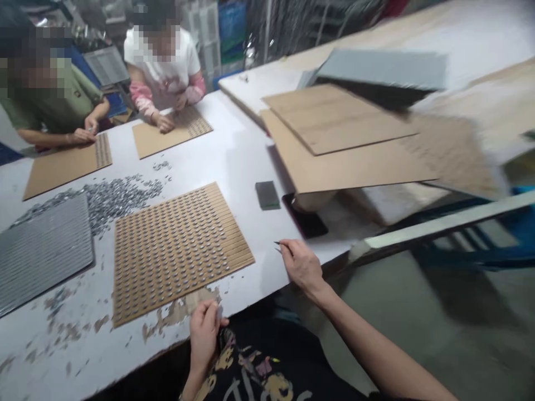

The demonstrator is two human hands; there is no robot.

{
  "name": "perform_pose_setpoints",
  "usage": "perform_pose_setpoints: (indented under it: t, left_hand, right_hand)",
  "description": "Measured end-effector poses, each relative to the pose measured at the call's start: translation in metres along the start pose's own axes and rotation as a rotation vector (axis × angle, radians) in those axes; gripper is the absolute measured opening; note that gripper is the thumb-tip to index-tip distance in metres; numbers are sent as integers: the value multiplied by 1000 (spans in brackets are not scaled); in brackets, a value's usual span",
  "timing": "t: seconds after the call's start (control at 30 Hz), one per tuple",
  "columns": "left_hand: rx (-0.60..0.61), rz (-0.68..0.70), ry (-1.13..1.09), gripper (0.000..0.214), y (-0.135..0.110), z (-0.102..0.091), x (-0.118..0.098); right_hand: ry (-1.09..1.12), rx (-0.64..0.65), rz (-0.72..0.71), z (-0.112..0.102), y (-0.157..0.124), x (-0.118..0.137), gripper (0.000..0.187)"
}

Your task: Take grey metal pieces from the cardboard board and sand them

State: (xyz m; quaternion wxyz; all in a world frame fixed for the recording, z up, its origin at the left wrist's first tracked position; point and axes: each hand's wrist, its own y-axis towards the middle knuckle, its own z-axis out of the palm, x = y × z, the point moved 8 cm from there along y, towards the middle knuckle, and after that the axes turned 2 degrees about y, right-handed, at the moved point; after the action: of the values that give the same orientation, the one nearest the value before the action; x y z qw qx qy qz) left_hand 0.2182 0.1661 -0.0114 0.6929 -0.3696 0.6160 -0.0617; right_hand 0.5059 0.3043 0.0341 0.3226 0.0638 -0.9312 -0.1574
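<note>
My right hand point(303, 267) is pinched around a thin dark pointed tool point(277, 243), held over the white table near its front edge. Whether that tool has one tip or two is hard to tell. At the table edge, close to my body, my left hand point(204, 334) is closed; anything in its fingers is hidden. Between and beyond my hands lies a brown grooved board point(175, 250) bearing many rows of small shiny metal pieces. Its right-hand strip shows bare grooves. Left of it are a heap of loose metal pieces point(117, 200) and a grey ridged sheet point(45, 250).
A small dark block point(267, 195) and a black phone-like object point(307, 217) lie to the right. Brown boards point(343, 120) are stacked beyond them, jutting over the edge. Two people sit across the table, hands on their own boards point(67, 167). Flaked patches mark the table point(242, 150).
</note>
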Motion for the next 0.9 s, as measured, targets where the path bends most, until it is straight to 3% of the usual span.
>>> perform_pose_setpoints:
  t: [0.13,0.23,0.33,0.47,0.53,0.6,0.67,0.73,0.83,0.9]
  left_hand:
    - [-3,30,88,52,14,-3,7]
    - [-3,30,80,54,20,-3,11]
    - [9,80,79,48,11,0,-1]
    - [2,158,33,40,-6,-3,-18]
    - [3,147,17,39,-8,-8,-16]
    - [-10,134,-19,38,-9,-16,-11]
    - [-31,124,-70,36,-10,-22,-7]
    - [-37,108,-137,35,-11,-23,-5]
    - [0,71,-237,32,-14,-16,-8]
    - [50,41,-276,28,-15,-8,-11]
  right_hand:
    - [-197,-44,-114,-5,18,-16,21]
    - [-183,-82,-202,3,45,-4,24]
    - [-200,-44,-226,22,90,14,30]
    - [-365,115,113,54,149,5,51]
    - [-444,171,264,63,167,-3,58]
    - [-467,242,334,65,173,-3,54]
    - [-397,248,312,58,164,9,51]
    - [-206,232,137,49,138,42,53]
    - [210,357,-307,42,61,118,57]
    - [371,457,-463,42,8,156,57]
